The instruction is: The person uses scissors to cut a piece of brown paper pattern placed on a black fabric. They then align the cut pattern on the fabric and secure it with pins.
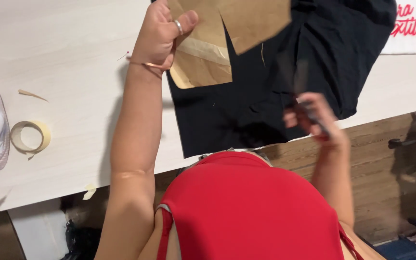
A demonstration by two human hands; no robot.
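left hand (162, 33) gripping brown paper pattern (227, 33), black fabric (275, 96) beneath

Single head-worn view, looking steeply down and forward from above the person's own chest, at close range. The pale tabletop (68, 53) fills the upper and left field; its near edge runs obliquely, from low at the left to higher at the right. Beyond that edge, wooden floor (391, 159) occupies the lower right. Both forearms enter from the bottom, near the lens. No second view overlaps.

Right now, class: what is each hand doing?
Left hand: closed on the brown paper pattern piece.
Right hand: closed on a dark blurred tool; kind unclear.
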